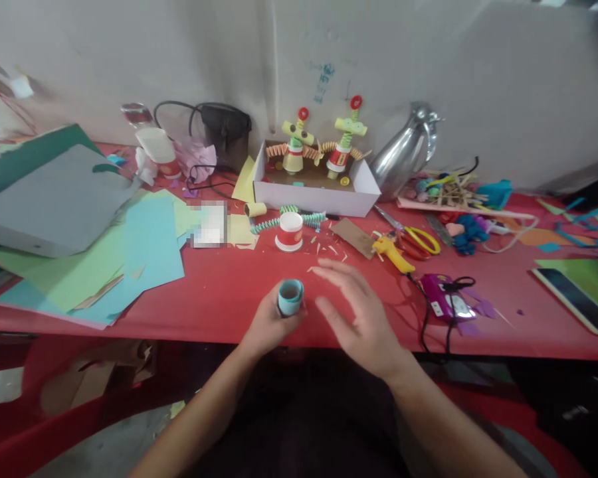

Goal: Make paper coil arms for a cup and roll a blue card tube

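My left hand [269, 325] grips a light-blue paper roll [290, 297], held upright near the front edge of the red table [219, 285]. My right hand [361, 312] hovers just right of the roll, fingers spread, palm down, holding nothing. Beyond the hands stands a small red-and-white paper cup [290, 232] with a green folded-paper spring [284, 218] behind it.
A white box [319, 189] with two paper-cup figures stands at the back. Coloured paper sheets [104, 252] and a grey board [54, 199] lie left. Yellow scissors [418, 240], a yellow glue gun [393, 253], a purple device [446, 299] and a metal jug [408, 153] are right.
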{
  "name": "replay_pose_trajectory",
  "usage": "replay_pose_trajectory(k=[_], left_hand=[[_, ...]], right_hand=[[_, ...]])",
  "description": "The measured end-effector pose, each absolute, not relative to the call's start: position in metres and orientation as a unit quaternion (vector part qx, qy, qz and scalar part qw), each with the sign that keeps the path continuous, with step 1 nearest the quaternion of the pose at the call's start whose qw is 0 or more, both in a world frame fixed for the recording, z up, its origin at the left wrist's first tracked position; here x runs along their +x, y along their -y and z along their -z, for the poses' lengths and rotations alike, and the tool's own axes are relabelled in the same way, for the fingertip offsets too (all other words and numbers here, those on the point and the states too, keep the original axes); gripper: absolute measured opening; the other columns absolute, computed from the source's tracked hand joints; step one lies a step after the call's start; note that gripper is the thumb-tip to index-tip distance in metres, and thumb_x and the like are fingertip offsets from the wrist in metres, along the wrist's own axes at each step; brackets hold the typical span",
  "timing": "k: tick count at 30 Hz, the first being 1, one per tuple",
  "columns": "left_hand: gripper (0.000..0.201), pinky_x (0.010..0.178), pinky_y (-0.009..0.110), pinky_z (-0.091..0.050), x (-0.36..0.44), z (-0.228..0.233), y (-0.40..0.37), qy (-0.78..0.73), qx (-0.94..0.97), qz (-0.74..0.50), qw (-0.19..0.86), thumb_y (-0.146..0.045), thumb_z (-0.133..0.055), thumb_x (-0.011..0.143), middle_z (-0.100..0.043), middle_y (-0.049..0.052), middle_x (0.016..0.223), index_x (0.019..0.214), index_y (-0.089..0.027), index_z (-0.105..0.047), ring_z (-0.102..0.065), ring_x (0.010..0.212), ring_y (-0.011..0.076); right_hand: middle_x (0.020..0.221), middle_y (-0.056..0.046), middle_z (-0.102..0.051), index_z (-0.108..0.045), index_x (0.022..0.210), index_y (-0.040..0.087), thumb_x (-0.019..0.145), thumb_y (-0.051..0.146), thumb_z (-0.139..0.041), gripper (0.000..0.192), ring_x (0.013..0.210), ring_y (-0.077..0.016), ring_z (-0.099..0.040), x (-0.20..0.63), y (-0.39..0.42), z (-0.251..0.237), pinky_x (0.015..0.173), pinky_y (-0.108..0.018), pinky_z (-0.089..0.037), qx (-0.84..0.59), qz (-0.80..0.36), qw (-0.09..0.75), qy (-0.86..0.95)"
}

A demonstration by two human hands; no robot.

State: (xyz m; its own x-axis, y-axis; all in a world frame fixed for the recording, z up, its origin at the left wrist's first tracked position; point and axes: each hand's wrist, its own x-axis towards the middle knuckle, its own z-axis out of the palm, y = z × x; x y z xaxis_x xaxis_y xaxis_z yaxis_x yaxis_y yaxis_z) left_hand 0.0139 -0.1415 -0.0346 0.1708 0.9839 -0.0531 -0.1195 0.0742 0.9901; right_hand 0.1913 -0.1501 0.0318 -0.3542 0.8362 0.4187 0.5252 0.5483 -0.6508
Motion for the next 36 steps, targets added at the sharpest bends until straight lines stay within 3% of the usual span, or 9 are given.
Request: replay_pose_trajectory(k=[3, 7, 12, 16, 18, 21, 24, 28, 36], left_hand=[[0.037, 0.069, 0.029, -0.044, 0.005, 0.023, 0.139, -0.381, 0.441, -0.414, 0.699, -0.017, -0.074, 0.065, -0.059, 0.0, 0.079, 0.098, -0.02, -0.059, -0.055, 0.072, 0.0144], [0.048, 0.065, 0.032, -0.046, -0.008, 0.012, 0.135, -0.282, 0.368, -0.311, 0.829, -0.014, -0.071, 0.057, -0.057, 0.0, 0.071, 0.104, -0.023, -0.06, -0.056, 0.065, 0.0157], [0.032, 0.056, 0.03, -0.043, -0.012, 0.005, 0.126, -0.23, 0.32, -0.199, 0.897, -0.017, -0.069, 0.059, -0.065, 0.005, 0.077, 0.09, -0.019, -0.063, -0.053, 0.055, 0.0124], [0.037, 0.05, 0.027, -0.043, -0.015, -0.004, 0.115, -0.232, 0.284, -0.178, 0.913, -0.02, -0.071, 0.06, -0.07, 0.01, 0.088, 0.097, -0.018, -0.065, -0.053, 0.053, 0.0111], [0.039, 0.056, 0.033, -0.051, -0.02, -0.011, 0.112, -0.271, 0.287, -0.207, 0.895, -0.034, -0.071, 0.069, -0.07, 0.014, 0.1, 0.104, -0.018, -0.064, -0.064, 0.064, 0.0192], [0.042, 0.072, 0.043, -0.057, -0.025, -0.017, 0.115, -0.36, 0.294, -0.366, 0.806, -0.054, -0.06, 0.082, -0.067, 0.014, 0.112, 0.107, -0.02, -0.064, -0.069, 0.092, 0.0291], [0.026, 0.079, 0.035, -0.056, -0.025, -0.013, 0.128, -0.444, 0.316, -0.541, 0.641, -0.047, -0.067, 0.083, -0.066, 0.006, 0.108, 0.092, -0.023, -0.063, -0.065, 0.096, 0.0208], [0.024, 0.084, 0.031, -0.053, -0.014, 0.003, 0.143, -0.484, 0.348, -0.587, 0.549, -0.031, -0.081, 0.071, -0.064, 0.001, 0.093, 0.085, -0.021, -0.065, -0.061, 0.086, 0.0141], [0.025, 0.092, 0.032, -0.05, -0.002, 0.014, 0.144, -0.472, 0.419, -0.594, 0.499, -0.029, -0.083, 0.068, -0.054, 0.008, 0.123, 0.091, -0.022, -0.079, -0.05, 0.121, 0.0254]], right_hand=[[0.134, -0.006, -0.058, -0.059, 0.128, 0.031, 0.097, 0.02, -0.046, 0.035, 0.131, -0.0242, -0.051, 0.201, 0.137, -0.04, 0.111, -0.049, -0.043, -0.4, -0.289, 0.368, 0.788], [0.137, -0.005, -0.055, -0.057, 0.126, 0.03, 0.093, 0.021, -0.054, 0.034, 0.131, -0.0218, -0.051, 0.205, 0.114, -0.042, 0.105, -0.044, -0.05, -0.332, -0.416, 0.318, 0.784], [0.13, -0.006, -0.059, -0.065, 0.107, 0.023, 0.085, 0.029, -0.069, 0.024, 0.117, -0.0205, -0.059, 0.2, 0.098, -0.037, 0.102, -0.039, -0.049, -0.295, -0.497, 0.258, 0.774], [0.106, -0.005, -0.069, -0.069, 0.091, 0.019, 0.083, 0.041, -0.07, 0.023, 0.096, -0.0201, -0.066, 0.195, 0.098, -0.023, 0.09, -0.037, -0.053, -0.311, -0.569, 0.285, 0.706], [0.095, -0.003, -0.071, -0.07, 0.093, 0.019, 0.08, 0.044, -0.072, 0.027, 0.089, -0.0197, -0.067, 0.193, 0.1, -0.015, 0.085, -0.037, -0.054, -0.347, -0.6, 0.326, 0.643], [0.091, -0.003, -0.073, -0.07, 0.094, 0.019, 0.076, 0.043, -0.076, 0.031, 0.087, -0.0197, -0.066, 0.191, 0.101, -0.005, 0.086, -0.037, -0.052, -0.415, -0.582, 0.403, 0.571], [0.089, -0.004, -0.073, -0.071, 0.091, 0.017, 0.075, 0.043, -0.075, 0.031, 0.088, -0.0202, -0.065, 0.19, 0.103, 0.0, 0.087, -0.037, -0.05, -0.464, -0.537, 0.456, 0.537], [0.088, -0.005, -0.073, -0.071, 0.093, 0.017, 0.077, 0.044, -0.074, 0.032, 0.087, -0.0208, -0.065, 0.186, 0.107, 0.002, 0.086, -0.036, -0.049, -0.482, -0.524, 0.485, 0.508], [0.079, -0.003, -0.07, -0.071, 0.089, 0.018, 0.08, 0.046, -0.071, 0.029, 0.078, -0.019, -0.064, 0.18, 0.12, 0.008, 0.078, -0.032, -0.048, -0.502, -0.499, 0.512, 0.487]])
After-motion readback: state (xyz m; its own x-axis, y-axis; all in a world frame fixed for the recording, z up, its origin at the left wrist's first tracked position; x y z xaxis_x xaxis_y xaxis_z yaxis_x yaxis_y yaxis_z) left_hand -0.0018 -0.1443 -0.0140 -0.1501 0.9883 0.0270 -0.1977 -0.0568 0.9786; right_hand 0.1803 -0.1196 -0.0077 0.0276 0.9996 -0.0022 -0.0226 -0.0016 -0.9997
